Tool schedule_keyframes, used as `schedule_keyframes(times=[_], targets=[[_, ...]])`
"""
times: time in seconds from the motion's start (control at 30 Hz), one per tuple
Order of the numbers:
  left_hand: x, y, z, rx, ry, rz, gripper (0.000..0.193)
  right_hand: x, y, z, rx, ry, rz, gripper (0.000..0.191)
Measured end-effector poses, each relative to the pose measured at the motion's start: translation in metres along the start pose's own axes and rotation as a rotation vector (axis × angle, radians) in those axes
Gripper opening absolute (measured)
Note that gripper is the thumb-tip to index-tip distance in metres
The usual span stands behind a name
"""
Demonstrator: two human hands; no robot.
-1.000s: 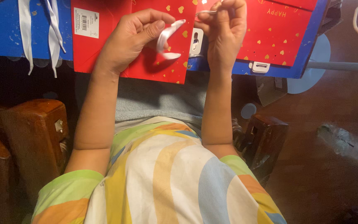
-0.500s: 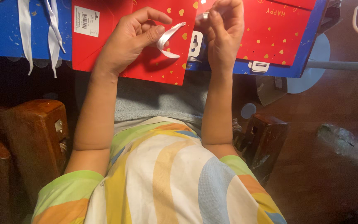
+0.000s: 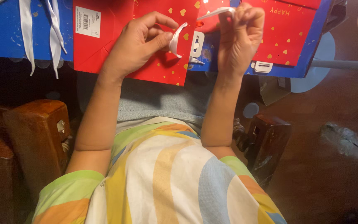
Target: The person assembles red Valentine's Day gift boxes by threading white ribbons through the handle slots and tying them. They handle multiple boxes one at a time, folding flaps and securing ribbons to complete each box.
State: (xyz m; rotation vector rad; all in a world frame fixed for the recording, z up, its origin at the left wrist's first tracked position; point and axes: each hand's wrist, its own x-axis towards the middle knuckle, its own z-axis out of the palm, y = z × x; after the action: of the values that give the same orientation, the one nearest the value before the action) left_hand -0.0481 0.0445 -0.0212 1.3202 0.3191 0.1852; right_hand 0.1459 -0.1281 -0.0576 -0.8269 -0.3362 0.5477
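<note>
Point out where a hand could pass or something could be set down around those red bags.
Free: the grey cloth strip between the forearms, below the red paper bag. Crowded: between left hand and right hand, where the white ribbon stretches; white ribbons cover the blue bag.

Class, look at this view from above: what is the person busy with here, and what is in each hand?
A seated person holds a white ribbon between both hands over a red gift bag with gold hearts. The left hand pinches one curled stretch of it, and the right hand pinches the other end higher up. More white ribbons lie on a blue surface to the left.
</note>
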Motion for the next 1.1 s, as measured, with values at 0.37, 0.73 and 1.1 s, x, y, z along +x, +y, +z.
schedule_keyframes(times=[0.37,0.73,1.1], targets=[[0.001,0.007,0.027,0.333,0.157,0.08,0.02,0.002,-0.019,-0.021,0.025,0.031,-0.1,0.023],[-0.006,-0.005,0.067,1.081,0.373,0.371,0.066,-0.01,-0.029,-0.014,0.018,0.003,-0.108,0.024],[-0.029,0.011,0.042,0.577,0.368,0.332,0.019,-0.031,-0.024,0.035,-0.089,-0.273,-0.022,0.011]])
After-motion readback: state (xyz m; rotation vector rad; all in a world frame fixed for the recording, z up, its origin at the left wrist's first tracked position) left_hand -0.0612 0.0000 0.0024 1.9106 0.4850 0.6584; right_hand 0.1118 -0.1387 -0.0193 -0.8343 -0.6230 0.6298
